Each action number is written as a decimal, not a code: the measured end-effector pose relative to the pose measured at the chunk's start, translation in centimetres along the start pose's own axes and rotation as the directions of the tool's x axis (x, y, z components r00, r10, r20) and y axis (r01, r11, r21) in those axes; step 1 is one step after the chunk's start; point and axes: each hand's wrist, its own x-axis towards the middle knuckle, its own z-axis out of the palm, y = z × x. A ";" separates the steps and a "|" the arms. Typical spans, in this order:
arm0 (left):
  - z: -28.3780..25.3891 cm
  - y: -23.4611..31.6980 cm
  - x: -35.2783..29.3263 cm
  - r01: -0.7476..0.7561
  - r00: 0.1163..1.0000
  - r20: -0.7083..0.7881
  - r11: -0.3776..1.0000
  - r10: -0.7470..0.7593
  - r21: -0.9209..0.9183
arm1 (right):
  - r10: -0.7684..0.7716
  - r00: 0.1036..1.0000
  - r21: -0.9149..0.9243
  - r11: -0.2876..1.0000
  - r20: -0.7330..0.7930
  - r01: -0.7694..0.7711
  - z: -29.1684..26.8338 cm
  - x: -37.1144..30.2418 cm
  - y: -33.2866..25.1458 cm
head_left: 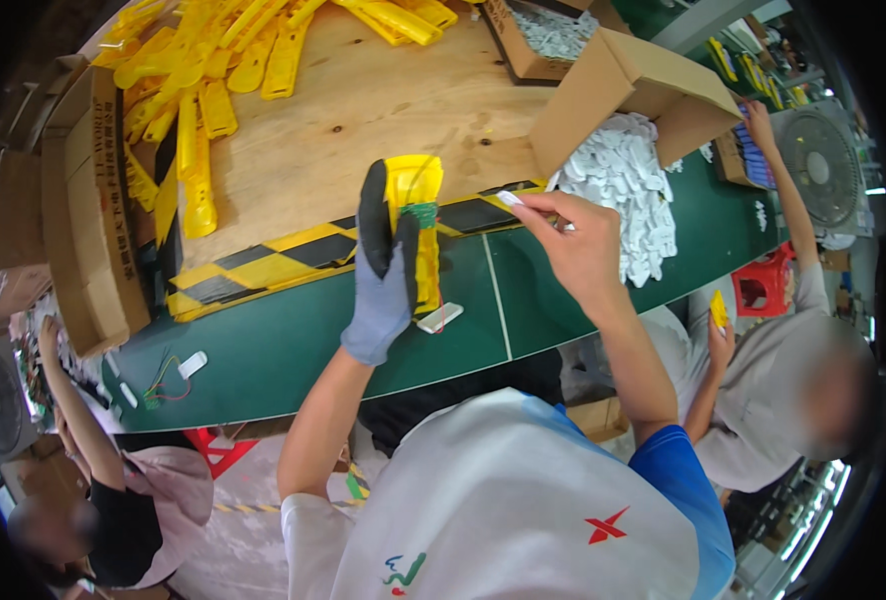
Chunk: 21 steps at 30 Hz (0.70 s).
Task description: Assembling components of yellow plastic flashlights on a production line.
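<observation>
My left hand, in a grey and black work glove, is closed around a long yellow plastic shell. A small green circuit board sits in the shell's upper part. From the shell's lower end a thin red wire leads to a white rectangular part hanging near the table edge. My bare right hand pinches a small white plastic piece between thumb and fingers, to the right of the shell and apart from it. A heap of similar white pieces spills from a tipped cardboard box beyond that hand.
Yellow shells are piled on the wooden board, edged with striped tape. On the green table lies a wired white part. A long carton stands at left. Co-workers sit on both sides.
</observation>
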 end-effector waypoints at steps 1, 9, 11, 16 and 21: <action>0.8 1.0 0.1 -0.038 0.999 0.018 0.999 0.038 0.001 | 0.176 0.984 0.259 0.951 -0.012 -0.167 1.4 0.1 -1.3; 1.0 0.2 0.3 -0.234 0.963 -0.052 0.918 0.264 0.319 | 0.449 0.849 0.768 0.427 0.278 -0.477 6.0 0.6 -6.1; 0.8 -0.6 0.9 -0.275 0.947 -0.069 0.905 0.313 0.325 | 0.439 0.838 0.780 0.379 0.323 -0.499 6.0 0.5 -5.5; 1.0 0.3 0.9 -0.277 0.935 -0.096 0.871 0.342 0.405 | 0.396 0.770 0.737 0.272 0.501 -0.619 5.7 1.1 -4.1; 0.2 0.5 0.5 -0.224 0.964 -0.025 0.862 0.264 0.455 | 0.366 0.815 0.795 0.253 0.449 -0.552 6.6 1.1 -4.5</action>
